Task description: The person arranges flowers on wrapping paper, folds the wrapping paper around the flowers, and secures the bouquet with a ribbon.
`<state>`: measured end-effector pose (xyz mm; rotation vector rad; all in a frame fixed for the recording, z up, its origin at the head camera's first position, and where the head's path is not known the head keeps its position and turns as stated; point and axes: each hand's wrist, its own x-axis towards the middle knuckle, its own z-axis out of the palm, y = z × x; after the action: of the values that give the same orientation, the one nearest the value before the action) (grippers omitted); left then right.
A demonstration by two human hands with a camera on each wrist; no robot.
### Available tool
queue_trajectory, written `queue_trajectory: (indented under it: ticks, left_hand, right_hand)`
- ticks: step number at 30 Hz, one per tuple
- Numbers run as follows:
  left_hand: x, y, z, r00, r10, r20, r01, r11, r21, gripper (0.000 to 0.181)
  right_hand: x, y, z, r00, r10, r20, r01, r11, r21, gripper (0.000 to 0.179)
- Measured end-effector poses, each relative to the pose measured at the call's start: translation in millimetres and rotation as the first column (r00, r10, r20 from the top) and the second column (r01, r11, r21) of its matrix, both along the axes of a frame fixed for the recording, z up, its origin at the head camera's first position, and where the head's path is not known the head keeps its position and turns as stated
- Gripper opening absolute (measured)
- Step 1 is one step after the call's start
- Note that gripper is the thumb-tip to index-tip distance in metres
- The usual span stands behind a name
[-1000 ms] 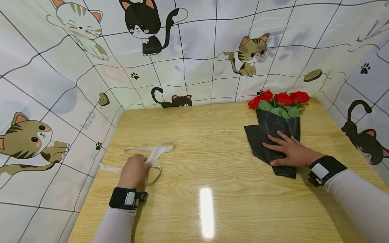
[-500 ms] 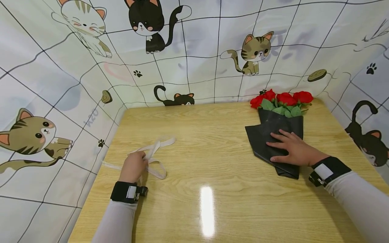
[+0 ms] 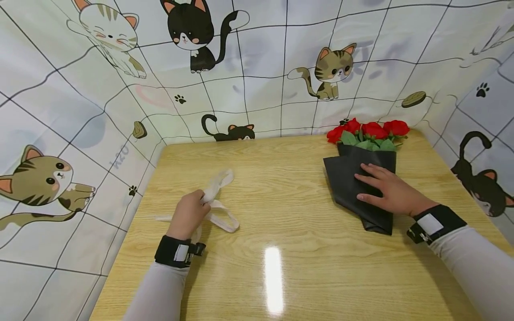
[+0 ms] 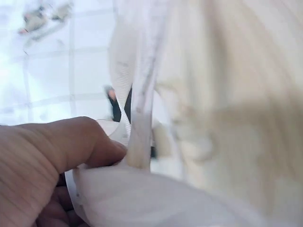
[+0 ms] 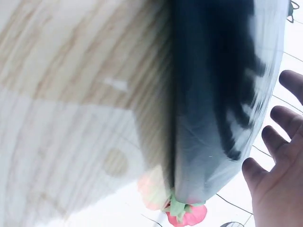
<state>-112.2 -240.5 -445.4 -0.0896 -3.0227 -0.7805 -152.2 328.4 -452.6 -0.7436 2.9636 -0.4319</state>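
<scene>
My left hand (image 3: 188, 215) pinches a bunched white ribbon (image 3: 217, 186) over the left part of the table. Loops of it hang to the right of the hand, and one tail stretches left. In the left wrist view the thumb presses on the printed ribbon (image 4: 142, 198). A bouquet of red roses (image 3: 374, 130) with green leaves lies at the right, its stems hidden in black wrapping paper (image 3: 347, 178). Over that paper my right hand (image 3: 391, 191) stays open, fingers spread. The right wrist view has its fingertips slightly off the wrap (image 5: 208, 118).
The wood-grain table (image 3: 277, 187) carries a bright light reflection near its front. A cat-printed wall covering (image 3: 261, 58) closes off the back and both sides. Black straps with small cameras sit on both wrists.
My left hand has moved right, drawing the ribbon along and lifting part of it. The wrapping paper's left flap has risen a little, while my right hand keeps nearly its place.
</scene>
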Motion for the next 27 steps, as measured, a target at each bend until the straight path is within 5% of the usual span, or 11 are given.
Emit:
queue_trajectory:
  ticks: [5, 8, 10, 14, 16, 19, 22, 27]
  left_hand:
    - [6.8, 39.8, 20.0, 0.988, -0.129, -0.087, 0.130, 0.992, 0.006, 0.012]
    - [11.1, 67.5, 27.3, 0.957, -0.270, -0.110, 0.268, 0.963, -0.027, 0.019]
    - [13.7, 86.7, 28.8, 0.916, -0.384, -0.115, 0.381, 0.924, -0.041, 0.021]
    - [18.0, 122.4, 24.5, 0.810, -0.579, -0.094, 0.576, 0.815, -0.065, 0.021]
    - [20.3, 137.1, 18.9, 0.761, -0.646, -0.068, 0.641, 0.764, -0.077, 0.019]
    - [23.1, 153.6, 8.7, 0.710, -0.703, -0.038, 0.698, 0.710, -0.095, 0.016]
    - [26.2, 161.9, 1.6, 0.689, -0.725, -0.027, 0.720, 0.688, -0.096, 0.012]
    - [29.6, 158.9, -3.8, 0.684, -0.729, -0.026, 0.726, 0.683, -0.082, 0.009]
  right_hand:
    - [3.8, -7.0, 9.4, 0.999, -0.002, -0.036, 0.001, 1.000, -0.030, 0.072]
    - [13.6, -25.2, 18.3, 0.993, 0.036, -0.115, -0.042, 0.998, -0.051, 0.071]
    - [22.8, -45.5, 25.3, 0.977, 0.091, -0.191, -0.104, 0.993, -0.059, 0.073]
    - [44.8, -97.1, 33.8, 0.936, 0.211, -0.282, -0.235, 0.971, -0.052, 0.077]
    - [55.5, -121.3, 31.4, 0.925, 0.267, -0.269, -0.293, 0.954, -0.063, 0.077]
    - [67.3, -148.8, 20.9, 0.916, 0.340, -0.213, -0.366, 0.926, -0.093, 0.072]
    - [72.3, -165.0, 6.8, 0.908, 0.389, -0.154, -0.410, 0.902, -0.137, 0.050]
    - [72.5, -172.4, -10.3, 0.923, 0.372, -0.095, -0.384, 0.898, -0.214, 0.009]
